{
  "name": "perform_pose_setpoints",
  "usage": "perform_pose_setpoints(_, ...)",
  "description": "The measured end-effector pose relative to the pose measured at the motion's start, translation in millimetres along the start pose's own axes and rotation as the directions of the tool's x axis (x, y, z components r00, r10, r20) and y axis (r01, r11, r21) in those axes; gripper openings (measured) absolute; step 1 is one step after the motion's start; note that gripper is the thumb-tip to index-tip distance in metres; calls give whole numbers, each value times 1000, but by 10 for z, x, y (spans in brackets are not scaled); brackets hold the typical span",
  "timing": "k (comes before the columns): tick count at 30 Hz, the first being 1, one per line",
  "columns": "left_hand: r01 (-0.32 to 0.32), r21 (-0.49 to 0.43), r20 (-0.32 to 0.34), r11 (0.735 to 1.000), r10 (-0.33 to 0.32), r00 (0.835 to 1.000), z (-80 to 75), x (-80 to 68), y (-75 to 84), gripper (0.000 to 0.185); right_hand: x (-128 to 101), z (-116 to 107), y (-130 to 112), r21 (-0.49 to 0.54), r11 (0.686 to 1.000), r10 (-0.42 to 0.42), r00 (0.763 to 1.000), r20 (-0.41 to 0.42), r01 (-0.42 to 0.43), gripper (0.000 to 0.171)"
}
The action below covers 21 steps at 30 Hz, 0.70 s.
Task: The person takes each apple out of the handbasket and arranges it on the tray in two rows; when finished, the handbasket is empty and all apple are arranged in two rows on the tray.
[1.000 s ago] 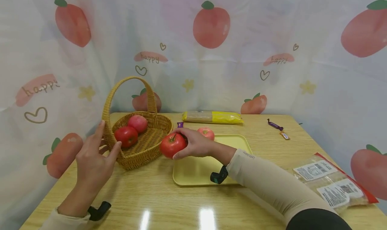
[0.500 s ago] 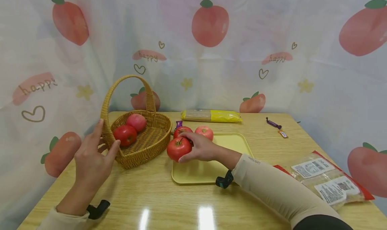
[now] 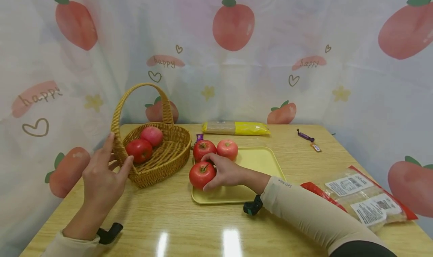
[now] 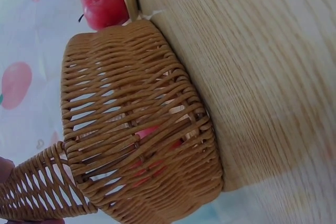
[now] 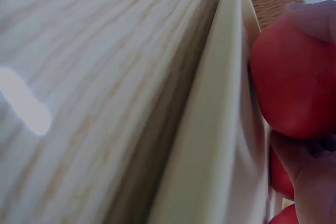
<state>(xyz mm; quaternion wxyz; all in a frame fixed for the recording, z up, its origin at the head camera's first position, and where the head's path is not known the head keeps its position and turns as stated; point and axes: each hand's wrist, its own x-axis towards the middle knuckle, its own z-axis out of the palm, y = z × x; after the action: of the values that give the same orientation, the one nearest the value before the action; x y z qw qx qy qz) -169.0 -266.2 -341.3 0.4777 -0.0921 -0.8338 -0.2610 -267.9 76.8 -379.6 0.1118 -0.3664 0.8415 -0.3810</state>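
My right hand (image 3: pixel 227 171) holds a red tomato (image 3: pixel 202 175) with a green stem top, thumb in front and fingers behind, at the left end of the yellow tray (image 3: pixel 260 157). Whether it touches the tray cannot be told. Behind it are a red apple (image 3: pixel 204 148) and a paler pink apple (image 3: pixel 227 149). My left hand (image 3: pixel 103 178) grips the foot of the handle of a woven basket (image 3: pixel 169 173); in the left wrist view, fingertips (image 4: pixel 5 170) show at the handle's edge. Inside the basket lie a red apple (image 3: pixel 139 150) and a pinkish apple (image 3: pixel 152 136).
A long yellow-and-clear packet (image 3: pixel 235 128) lies at the table's back. Behind the tray is a purple-wrapped candy (image 3: pixel 199 137). Two more wrapped candies, one purple (image 3: pixel 306 135) and one orange (image 3: pixel 315 147), lie back right. A labelled clear bag (image 3: pixel 358 197) with red edges lies at the right.
My right hand has carried the tomato rightward from beside the basket and down to the tray's left end, uncovering the red apple behind. My left hand stays on the basket.
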Motion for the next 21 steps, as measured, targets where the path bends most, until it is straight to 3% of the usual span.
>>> perform_pose_setpoints(15,2,-13,-8,1000,-2,1000,-3,-5,12,85,-22,-56,11,129,992,3,1000,6,-4,71)
perform_pose_setpoints(21,-6,-5,-12,1000,6,1000,-4,-6,4,86,-12,-88,-16,118,993,-30,1000,-2,30,69)
